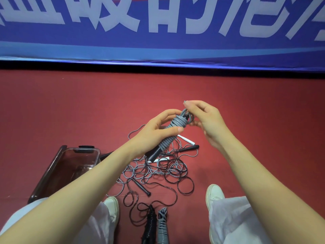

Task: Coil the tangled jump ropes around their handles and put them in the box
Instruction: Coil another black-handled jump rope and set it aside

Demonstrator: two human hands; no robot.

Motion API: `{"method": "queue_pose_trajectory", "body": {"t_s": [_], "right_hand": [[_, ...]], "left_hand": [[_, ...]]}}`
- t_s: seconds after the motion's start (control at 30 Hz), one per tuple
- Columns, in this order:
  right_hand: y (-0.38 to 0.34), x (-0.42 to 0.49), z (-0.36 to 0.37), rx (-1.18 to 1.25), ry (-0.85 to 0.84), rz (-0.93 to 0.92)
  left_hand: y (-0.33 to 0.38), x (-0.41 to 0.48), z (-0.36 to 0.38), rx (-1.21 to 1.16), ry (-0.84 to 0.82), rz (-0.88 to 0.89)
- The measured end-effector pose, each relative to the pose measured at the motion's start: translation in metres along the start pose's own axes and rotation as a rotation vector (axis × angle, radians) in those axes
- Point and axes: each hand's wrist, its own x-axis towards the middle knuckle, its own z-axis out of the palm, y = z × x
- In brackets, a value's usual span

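My left hand (158, 132) grips the nearly wound grey rope bundle (168, 140), my right hand (206, 120) pinches its far-end loop, two finished coils (162, 226) lie near my feet, and I judge the tangle (158, 172) and the left-side box (46, 175) are work ahead.
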Motion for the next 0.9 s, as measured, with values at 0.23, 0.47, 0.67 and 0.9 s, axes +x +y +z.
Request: {"method": "queue_pose_trajectory", "body": {"t_s": [0.23, 0.47, 0.67, 0.9], "right_hand": [[0.009, 0.008, -0.008, -0.150, 0.038, 0.112], [0.014, 0.020, -0.010, 0.145, 0.156, 0.205], [0.022, 0.029, -0.022, 0.328, 0.315, 0.303], [0.029, 0.029, -0.030, 0.404, 0.429, 0.406]], "left_hand": [[-0.018, 0.001, 0.004, 0.124, 0.066, -0.056], [-0.013, 0.008, 0.009, -0.006, 0.047, -0.155], [-0.019, 0.011, 0.014, 0.033, 0.046, -0.199], [-0.027, 0.005, 0.020, 0.001, 0.013, -0.276]]}}
